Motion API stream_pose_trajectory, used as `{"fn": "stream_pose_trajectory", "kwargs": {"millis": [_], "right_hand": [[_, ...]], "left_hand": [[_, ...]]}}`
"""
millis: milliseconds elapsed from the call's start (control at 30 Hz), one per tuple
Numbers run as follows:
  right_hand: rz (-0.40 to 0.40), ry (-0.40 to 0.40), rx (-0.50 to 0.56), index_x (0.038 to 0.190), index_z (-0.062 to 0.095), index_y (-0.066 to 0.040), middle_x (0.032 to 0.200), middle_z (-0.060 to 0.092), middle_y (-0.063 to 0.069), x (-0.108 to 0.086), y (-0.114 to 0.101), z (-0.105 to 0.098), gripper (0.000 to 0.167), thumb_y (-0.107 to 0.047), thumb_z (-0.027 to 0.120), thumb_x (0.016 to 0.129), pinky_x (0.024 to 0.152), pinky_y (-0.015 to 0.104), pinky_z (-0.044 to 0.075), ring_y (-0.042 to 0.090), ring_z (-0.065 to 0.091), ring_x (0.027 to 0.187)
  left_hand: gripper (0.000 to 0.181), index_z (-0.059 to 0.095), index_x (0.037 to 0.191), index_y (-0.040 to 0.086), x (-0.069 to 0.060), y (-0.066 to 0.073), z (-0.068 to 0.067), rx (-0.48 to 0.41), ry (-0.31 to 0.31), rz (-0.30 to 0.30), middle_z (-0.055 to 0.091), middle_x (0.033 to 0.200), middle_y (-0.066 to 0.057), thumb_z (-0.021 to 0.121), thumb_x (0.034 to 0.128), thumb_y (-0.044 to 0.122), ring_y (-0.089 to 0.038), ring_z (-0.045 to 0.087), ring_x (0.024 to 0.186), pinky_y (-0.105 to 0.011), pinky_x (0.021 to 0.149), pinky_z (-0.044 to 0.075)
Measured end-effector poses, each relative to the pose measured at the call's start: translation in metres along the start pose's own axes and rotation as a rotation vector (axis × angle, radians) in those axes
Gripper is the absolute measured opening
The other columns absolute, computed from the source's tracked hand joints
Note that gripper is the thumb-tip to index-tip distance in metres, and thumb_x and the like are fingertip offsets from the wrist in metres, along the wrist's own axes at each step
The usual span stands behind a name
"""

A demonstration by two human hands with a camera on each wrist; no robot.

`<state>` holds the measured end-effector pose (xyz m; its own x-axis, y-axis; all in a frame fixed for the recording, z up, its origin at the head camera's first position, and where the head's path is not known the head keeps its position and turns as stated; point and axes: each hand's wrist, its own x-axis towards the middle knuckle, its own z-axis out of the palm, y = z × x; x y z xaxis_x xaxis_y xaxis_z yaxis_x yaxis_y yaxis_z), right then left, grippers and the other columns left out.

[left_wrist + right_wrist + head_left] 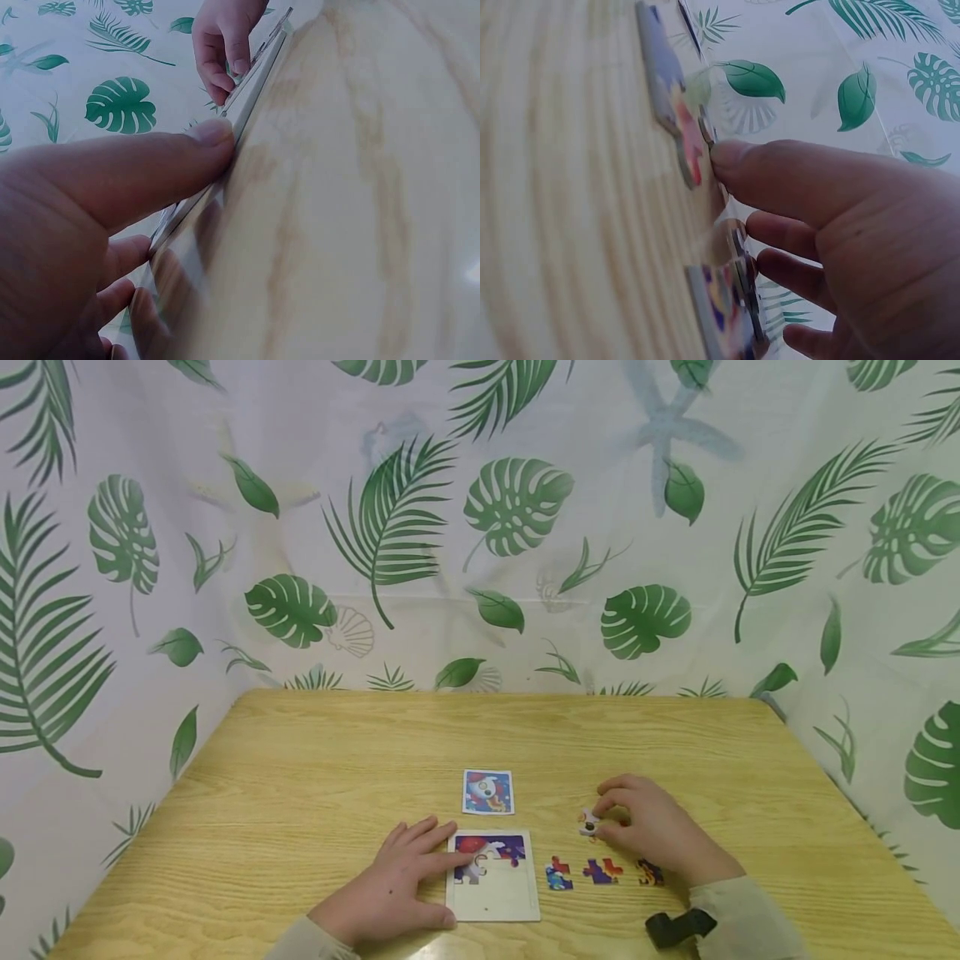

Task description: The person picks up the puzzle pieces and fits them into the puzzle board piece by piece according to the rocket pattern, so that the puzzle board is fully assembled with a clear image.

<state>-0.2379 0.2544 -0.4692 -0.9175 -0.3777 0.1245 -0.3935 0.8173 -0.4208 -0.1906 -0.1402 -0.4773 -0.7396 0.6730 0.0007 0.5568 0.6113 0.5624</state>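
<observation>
My left hand (408,881) rests at the left side of a white puzzle tray (532,893), its fingers extended and the index finger lying over the pieces. The thumb (172,169) touches the tray's edge in the left wrist view. Joined pieces with a red and white picture (487,852) fill the tray's upper part; its lower part shows bare board. To the right, my right hand (656,827) pinches a white puzzle piece (588,823) between thumb and fingers, at the tabletop. Its far edge is partly hidden by the fingertips.
Loose puzzle pieces lie right of the tray: a blue and red one (558,874), a purple and orange one (603,871), and a dark one (649,872) beneath the right wrist. A picture card (488,792) lies behind the tray. A leaf-patterned curtain (420,643) borders the wooden table (337,743).
</observation>
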Motion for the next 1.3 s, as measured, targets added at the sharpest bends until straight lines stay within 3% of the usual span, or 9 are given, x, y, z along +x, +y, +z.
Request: {"fn": "stream_pose_trajectory", "kwargs": {"millis": [267, 700, 867, 1133, 1300], "right_hand": [[-0.003, 0.014, 0.005, 0.091, 0.072, -0.026, 0.126, 0.064, 0.005, -0.001, -0.005, 0.003, 0.010, -0.028, 0.080, 0.086, 0.102, 0.057, 0.045, 0.035, 0.057, 0.120], [-0.001, -0.015, 0.064, 0.092, 0.072, -0.029, 0.126, 0.063, -0.001, 0.004, -0.035, 0.012, 0.011, -0.033, 0.080, 0.087, 0.106, 0.054, 0.042, 0.029, 0.055, 0.122], [-0.058, -0.018, 0.074, 0.094, 0.070, -0.027, 0.126, 0.063, -0.001, 0.006, -0.052, 0.019, 0.012, -0.032, 0.080, 0.087, 0.106, 0.052, 0.043, 0.027, 0.055, 0.122], [-0.232, -0.036, 0.010, 0.092, 0.070, -0.022, 0.121, 0.065, -0.001, 0.011, -0.092, 0.034, 0.014, -0.030, 0.080, 0.086, 0.102, 0.047, 0.047, 0.022, 0.058, 0.115], [-0.241, -0.075, -0.024, 0.090, 0.070, -0.022, 0.117, 0.065, -0.005, 0.014, -0.111, 0.042, 0.014, -0.032, 0.079, 0.086, 0.101, 0.043, 0.048, 0.017, 0.059, 0.111]], "left_hand": [[0.072, 0.049, 0.151, 0.037, 0.001, 0.000, 0.002, 0.007, -0.009, -0.005, 0.027, 0.165, -0.001, 0.075, 0.0847, 0.049, -0.032, 0.012, 0.153, -0.063, 0.118, 0.002], [0.072, 0.050, 0.150, 0.038, 0.002, 0.003, 0.002, 0.012, -0.009, -0.034, 0.027, 0.165, 0.000, 0.075, 0.0831, 0.049, -0.031, 0.012, 0.154, -0.061, 0.119, 0.002], [0.072, 0.051, 0.149, 0.037, 0.002, 0.002, 0.003, 0.019, -0.005, -0.035, 0.027, 0.165, 0.000, 0.076, 0.0825, 0.048, -0.032, 0.012, 0.153, -0.061, 0.119, 0.002], [0.071, 0.052, 0.149, 0.036, 0.001, 0.002, 0.001, 0.033, -0.002, -0.027, 0.027, 0.165, -0.001, 0.074, 0.0836, 0.056, -0.034, 0.013, 0.153, -0.063, 0.118, 0.002], [0.070, 0.053, 0.148, 0.036, 0.001, 0.002, -0.001, 0.024, -0.016, -0.034, 0.028, 0.165, -0.001, 0.072, 0.0844, 0.057, -0.034, 0.014, 0.153, -0.063, 0.118, 0.002]]}}
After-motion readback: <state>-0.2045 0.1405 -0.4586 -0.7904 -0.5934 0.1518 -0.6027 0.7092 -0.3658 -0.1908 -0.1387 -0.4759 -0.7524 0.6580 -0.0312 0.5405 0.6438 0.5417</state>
